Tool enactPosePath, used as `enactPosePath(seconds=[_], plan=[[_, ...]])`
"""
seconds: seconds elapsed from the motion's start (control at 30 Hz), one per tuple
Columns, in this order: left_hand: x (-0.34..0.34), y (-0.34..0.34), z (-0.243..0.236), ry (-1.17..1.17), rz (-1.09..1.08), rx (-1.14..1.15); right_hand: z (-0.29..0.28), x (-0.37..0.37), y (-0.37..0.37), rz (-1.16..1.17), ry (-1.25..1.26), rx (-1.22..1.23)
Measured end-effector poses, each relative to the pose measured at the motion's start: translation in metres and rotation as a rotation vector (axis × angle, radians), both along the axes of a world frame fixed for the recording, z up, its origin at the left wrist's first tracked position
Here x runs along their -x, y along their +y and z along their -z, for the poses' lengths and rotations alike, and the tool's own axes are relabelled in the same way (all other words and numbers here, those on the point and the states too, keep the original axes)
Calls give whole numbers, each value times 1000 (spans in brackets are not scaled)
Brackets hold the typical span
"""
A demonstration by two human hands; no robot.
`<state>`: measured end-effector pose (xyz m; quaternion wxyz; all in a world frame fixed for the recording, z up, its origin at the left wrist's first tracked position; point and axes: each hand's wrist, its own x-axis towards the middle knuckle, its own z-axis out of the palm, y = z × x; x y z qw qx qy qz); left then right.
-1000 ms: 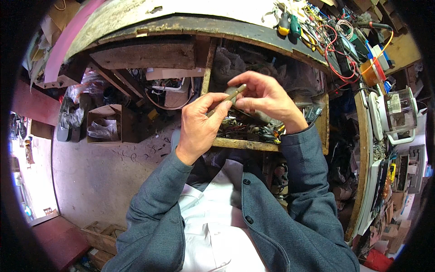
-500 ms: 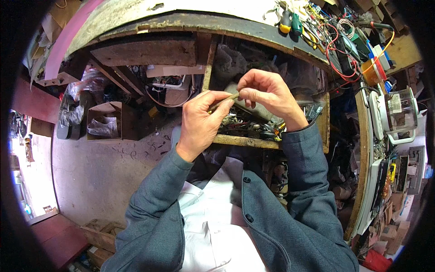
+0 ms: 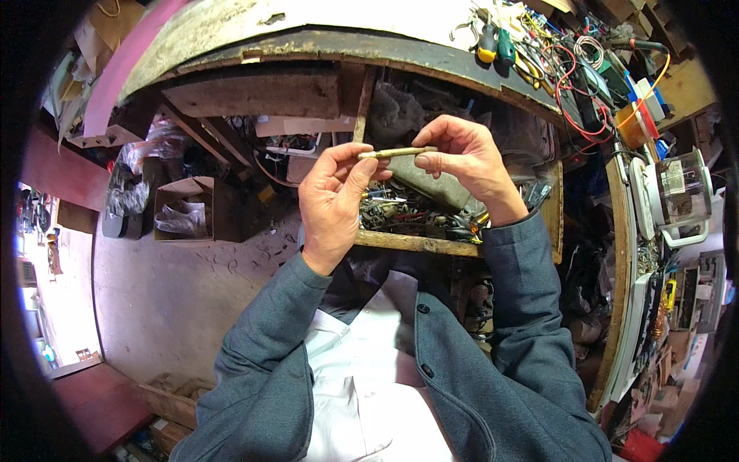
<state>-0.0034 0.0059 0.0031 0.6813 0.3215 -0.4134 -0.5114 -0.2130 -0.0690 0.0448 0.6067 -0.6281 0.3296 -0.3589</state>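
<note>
Between my two hands a thin, brass-coloured rod (image 3: 399, 152), about pen length, lies nearly level; its exact kind I cannot make out. My left hand (image 3: 336, 196) pinches its paler left end between thumb and fingers. At the other end, my right hand (image 3: 464, 159) grips it with thumb and forefinger. Both hands are above an open wooden drawer (image 3: 419, 243) under the workbench. Inside the drawer lie a mass of small metal parts (image 3: 389, 204), a flat greyish case (image 3: 431, 185) and a crumpled clear plastic bag (image 3: 394, 108).
On the bench (image 3: 354, 42) are a yellow-handled screwdriver (image 3: 486, 45), a green-handled one (image 3: 505, 48), pliers and tangled red leads (image 3: 566, 96). A blender jug (image 3: 683, 189) stands at the right. An open cardboard box (image 3: 185, 212) sits on the floor at left.
My left hand has shifted back to the rod's left end, so more of the rod shows between my hands. It is now held closer to level.
</note>
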Motion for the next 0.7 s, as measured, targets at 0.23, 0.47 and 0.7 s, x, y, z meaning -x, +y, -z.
enactPosePath(seconds=[0.23,0.47,0.7], plan=[[1,-1,0,-57,-41,-11,1,3,1,3,114,-12],[-2,1,1,-98,-28,-20,-6,0,5,-43,220,-1],[-1,0,2,-73,-27,-23,1,-1,4,-79,187,-20]])
